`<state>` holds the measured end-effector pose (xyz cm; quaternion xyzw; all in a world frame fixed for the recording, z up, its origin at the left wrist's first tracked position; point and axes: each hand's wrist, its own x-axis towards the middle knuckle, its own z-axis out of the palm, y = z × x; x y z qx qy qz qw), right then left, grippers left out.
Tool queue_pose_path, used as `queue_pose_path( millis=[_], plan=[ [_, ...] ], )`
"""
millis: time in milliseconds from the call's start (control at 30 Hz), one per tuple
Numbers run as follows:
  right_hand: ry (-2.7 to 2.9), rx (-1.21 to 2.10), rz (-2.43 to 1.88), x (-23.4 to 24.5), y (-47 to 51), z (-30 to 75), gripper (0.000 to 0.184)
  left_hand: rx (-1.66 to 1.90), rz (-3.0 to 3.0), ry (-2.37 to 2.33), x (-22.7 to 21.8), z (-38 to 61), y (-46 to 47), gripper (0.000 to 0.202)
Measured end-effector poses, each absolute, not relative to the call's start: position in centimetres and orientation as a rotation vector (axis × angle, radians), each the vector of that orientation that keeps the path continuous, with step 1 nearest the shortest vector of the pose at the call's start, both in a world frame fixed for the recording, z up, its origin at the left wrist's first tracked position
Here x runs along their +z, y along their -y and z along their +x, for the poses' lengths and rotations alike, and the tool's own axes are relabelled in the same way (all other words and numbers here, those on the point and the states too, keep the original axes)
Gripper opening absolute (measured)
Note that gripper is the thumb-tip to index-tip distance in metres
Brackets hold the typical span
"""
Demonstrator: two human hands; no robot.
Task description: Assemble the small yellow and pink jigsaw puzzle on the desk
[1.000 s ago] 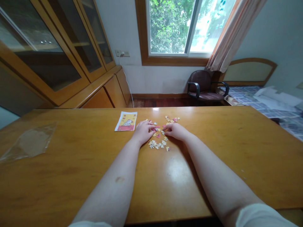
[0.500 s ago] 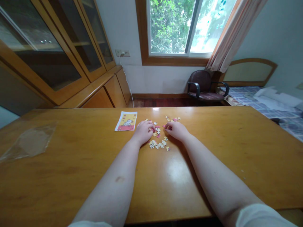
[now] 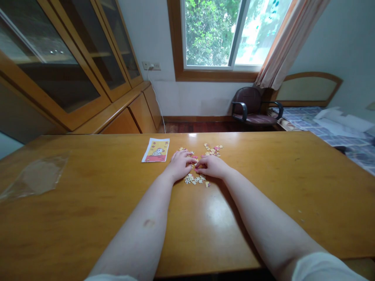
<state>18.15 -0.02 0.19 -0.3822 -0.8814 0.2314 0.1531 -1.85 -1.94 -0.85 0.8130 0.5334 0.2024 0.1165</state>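
Note:
Loose jigsaw puzzle pieces (image 3: 194,179) in yellow, white and pink lie in small groups in the middle of the wooden table. My left hand (image 3: 179,166) rests over the left side of the pieces, its fingers stretched apart and covering some of them. Opposite it, my right hand (image 3: 213,166) has its fingers drawn together at a pink puzzle piece (image 3: 196,169), close to the left fingertips. Beyond the right hand sits another group of pieces (image 3: 213,149). A picture card (image 3: 156,150) showing a white animal on yellow and pink lies left of my left hand.
On the table's left side lies a clear plastic bag (image 3: 38,175). A glass-doored cabinet (image 3: 88,70) stands at the left. Past the table's far edge are a brown armchair (image 3: 252,107) and a bed (image 3: 310,117).
My right hand has moved left and nearer to me, coming beside the left fingertips. My left hand has shifted only slightly, with its fingers more spread.

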Motion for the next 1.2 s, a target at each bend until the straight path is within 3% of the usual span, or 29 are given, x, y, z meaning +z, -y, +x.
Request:
queue_pose_path(
  millis=[233, 567, 800, 1033, 1200],
  plan=[
    [2.462, 0.72, -1.216, -0.1, -0.9, 19.0, 0.01, 0.616, 2.38, -1.571, -0.7, -1.9, 2.0, 0.022],
    [2.331, 0.446, -1.533, -0.2, -1.9, 20.0, 0.016, 0.573, 2.374, -1.532, -0.4, -1.8, 2.1, 0.01],
    [2.285, 0.551, -1.37, 0.3, -1.3, 19.8, 0.014, 0.551, 2.417, -1.417, -0.4, -1.7, 2.2, 0.016],
    [2.089, 0.821, -1.518, 5.2, 1.1, 20.9, 0.021, 0.561, 2.385, -1.414, -0.3, -1.7, 1.9, 0.007],
    [2.201, 0.792, -1.628, 3.3, 4.0, 21.3, 0.012, 0.609, 2.38, -1.449, -0.4, -1.6, 1.7, 0.014]
  ],
)
